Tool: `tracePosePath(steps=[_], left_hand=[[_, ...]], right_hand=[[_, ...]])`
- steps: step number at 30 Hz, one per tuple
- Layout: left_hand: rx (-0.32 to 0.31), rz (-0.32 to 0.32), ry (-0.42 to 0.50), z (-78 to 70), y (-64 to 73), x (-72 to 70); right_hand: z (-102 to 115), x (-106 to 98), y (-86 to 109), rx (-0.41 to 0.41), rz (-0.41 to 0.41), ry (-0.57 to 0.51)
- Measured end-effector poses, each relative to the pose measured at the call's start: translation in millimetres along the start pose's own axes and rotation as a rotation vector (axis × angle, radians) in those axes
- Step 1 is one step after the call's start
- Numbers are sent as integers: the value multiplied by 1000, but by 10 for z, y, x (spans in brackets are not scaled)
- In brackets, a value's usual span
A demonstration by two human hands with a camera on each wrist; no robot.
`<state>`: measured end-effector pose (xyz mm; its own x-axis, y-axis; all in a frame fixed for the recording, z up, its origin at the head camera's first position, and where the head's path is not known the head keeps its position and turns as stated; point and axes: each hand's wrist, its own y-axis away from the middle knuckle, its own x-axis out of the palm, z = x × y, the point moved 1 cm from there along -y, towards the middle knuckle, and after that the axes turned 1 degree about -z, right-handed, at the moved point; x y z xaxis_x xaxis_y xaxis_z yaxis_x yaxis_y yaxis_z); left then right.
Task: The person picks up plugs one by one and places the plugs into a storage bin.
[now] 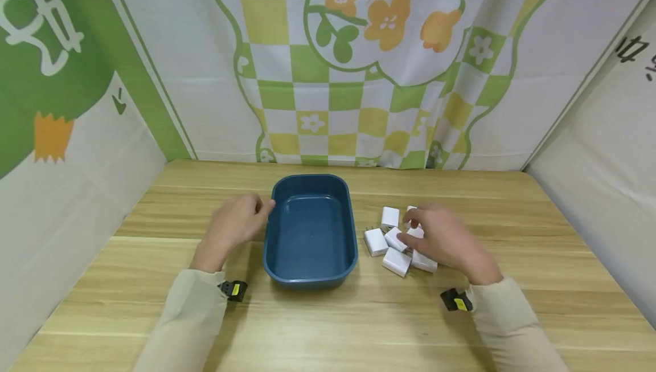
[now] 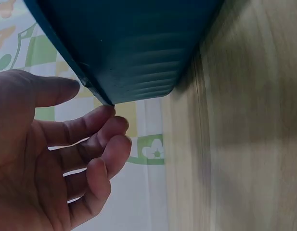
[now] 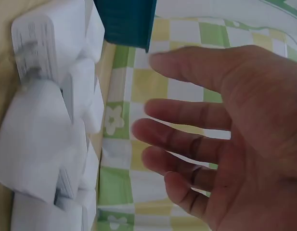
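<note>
A dark blue rectangular plastic bin (image 1: 310, 278) stands on the table, with only its bare inside showing in the head view. My left hand (image 1: 236, 224) is at the bin's left rim. In the left wrist view, the thumb and index fingertips of that hand (image 2: 57, 149) are close to the rim, fingers loosely bent; whether they touch it is unclear. Several white plug-in chargers (image 1: 396, 261) with metal prongs lie in a cluster right of the bin. Over them hovers my right hand (image 1: 443, 235), hiding some. The right wrist view shows that hand (image 3: 206, 130) holding nothing, thumb and fingers apart, beside the chargers (image 3: 37, 139).
The wooden table (image 1: 328, 332) extends around the bin and the chargers. A patterned curtain (image 1: 328, 98) hangs behind its far edge, and pale fabric walls (image 1: 605, 150) stand on both sides.
</note>
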<state>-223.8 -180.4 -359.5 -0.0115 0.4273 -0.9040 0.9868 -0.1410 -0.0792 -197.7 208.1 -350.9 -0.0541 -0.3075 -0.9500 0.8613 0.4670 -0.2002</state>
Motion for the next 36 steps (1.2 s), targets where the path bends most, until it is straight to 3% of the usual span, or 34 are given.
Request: tracePosePath(steps=[6,15,36], left_hand=[[10,66,17,-2,7,31],[38,83,10,-27,-16,64],[67,111,26,-132,-5,137]], right_hand=[[87,61,-12,17,144,4],[167,157,-5,7,216,33],[253,304,11,-139,131,121]])
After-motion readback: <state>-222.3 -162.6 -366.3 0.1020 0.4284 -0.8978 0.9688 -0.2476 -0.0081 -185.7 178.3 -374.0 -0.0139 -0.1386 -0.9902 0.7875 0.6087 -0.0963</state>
